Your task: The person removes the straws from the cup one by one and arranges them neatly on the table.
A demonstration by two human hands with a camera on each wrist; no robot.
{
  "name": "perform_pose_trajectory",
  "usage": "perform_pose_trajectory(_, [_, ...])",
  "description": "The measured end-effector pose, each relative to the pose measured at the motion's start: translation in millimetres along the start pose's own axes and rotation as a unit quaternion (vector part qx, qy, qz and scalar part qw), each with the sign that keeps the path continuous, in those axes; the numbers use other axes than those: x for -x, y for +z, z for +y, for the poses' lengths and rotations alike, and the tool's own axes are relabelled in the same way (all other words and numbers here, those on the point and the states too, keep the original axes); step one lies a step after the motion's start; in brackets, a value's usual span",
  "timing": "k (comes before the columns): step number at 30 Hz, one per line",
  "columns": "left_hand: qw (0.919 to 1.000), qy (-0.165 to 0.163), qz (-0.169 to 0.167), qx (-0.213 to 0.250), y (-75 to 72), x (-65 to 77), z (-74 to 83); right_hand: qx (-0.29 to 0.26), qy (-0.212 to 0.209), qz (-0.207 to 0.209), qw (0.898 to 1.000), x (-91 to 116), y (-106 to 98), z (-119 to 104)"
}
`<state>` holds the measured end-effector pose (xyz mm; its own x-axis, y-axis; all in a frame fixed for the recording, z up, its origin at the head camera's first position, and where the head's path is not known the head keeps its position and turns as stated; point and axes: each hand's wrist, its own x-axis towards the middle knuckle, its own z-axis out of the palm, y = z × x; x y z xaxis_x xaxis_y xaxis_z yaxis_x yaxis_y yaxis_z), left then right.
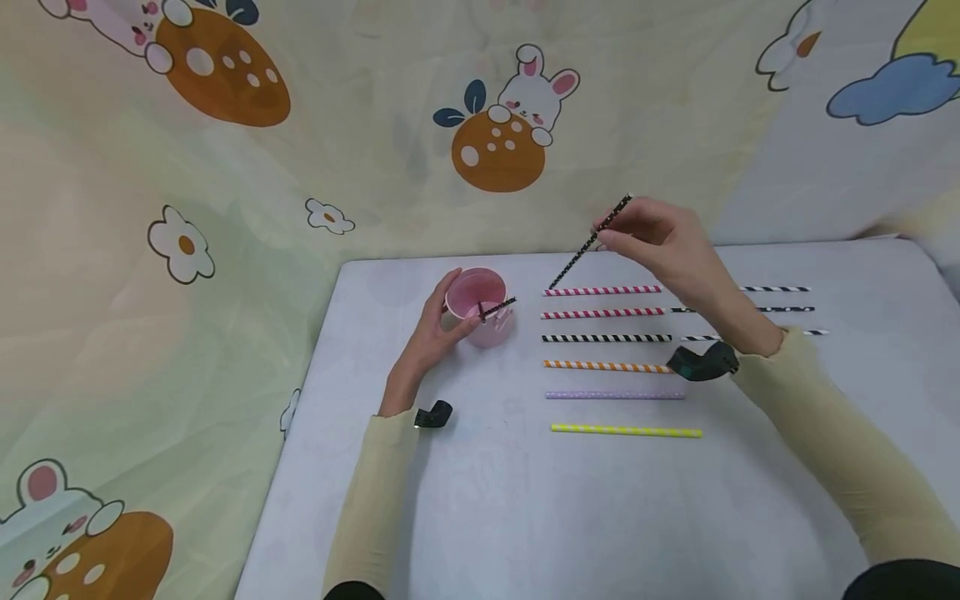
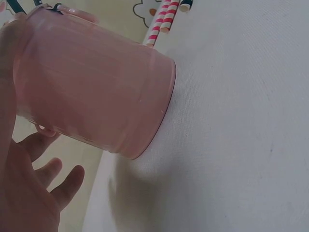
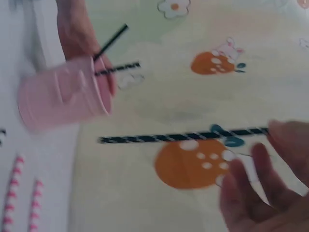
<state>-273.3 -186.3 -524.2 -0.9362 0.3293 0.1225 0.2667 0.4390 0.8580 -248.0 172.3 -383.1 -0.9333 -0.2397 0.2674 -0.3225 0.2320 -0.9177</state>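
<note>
My left hand [image 1: 429, 332] holds a pink cup [image 1: 491, 335] with small side handles at the left part of the table, thumb and fingers on its sides. The left wrist view shows the cup [image 2: 96, 82] standing on the white cloth. Two dark paper straws [image 3: 116, 68] stick up out of it. In my right hand [image 1: 663, 237] a black-and-white paper straw [image 1: 581, 252] is pinched between thumb and fingers. It slants above the row of straws, its lower end near the top red-and-white striped straw [image 1: 603, 291]. In the right wrist view that held straw [image 3: 169, 137] points toward the cup.
Below lie a second red-striped straw [image 1: 603, 314], a black-striped one [image 1: 607, 338], an orange one [image 1: 607, 366], a purple one [image 1: 615, 396] and a yellow one [image 1: 626, 431]. More black-and-white straws [image 1: 780, 309] lie at the right, partly behind the right arm. A patterned curtain [image 1: 375, 150] hangs behind the table.
</note>
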Motion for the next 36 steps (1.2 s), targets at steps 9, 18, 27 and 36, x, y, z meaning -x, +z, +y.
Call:
perform_pose_trajectory(9, [1.0, 0.001, -0.001, 0.002, -0.6, 0.5, -1.6, 0.291, -0.058, -0.125, 0.947, 37.5, -32.7, -15.0])
perform_pose_trajectory(18, [1.0, -0.001, -0.001, 0.002, -1.9, 0.4, -0.1, 0.48, -0.007, -0.186, 0.857, 72.6, -53.7, -3.2])
perform_pose_trajectory(27, [1.0, -0.002, -0.003, 0.002, -0.3, -0.6, -1.5, 0.553, 0.019, -0.228, 0.801, 106.2, -67.1, 52.7])
perform_pose_trajectory(36, [1.0, -0.004, -0.002, -0.006, -1.0, -0.7, -2.0, 0.544, 0.052, -0.233, 0.805, 126.2, -84.4, 98.8])
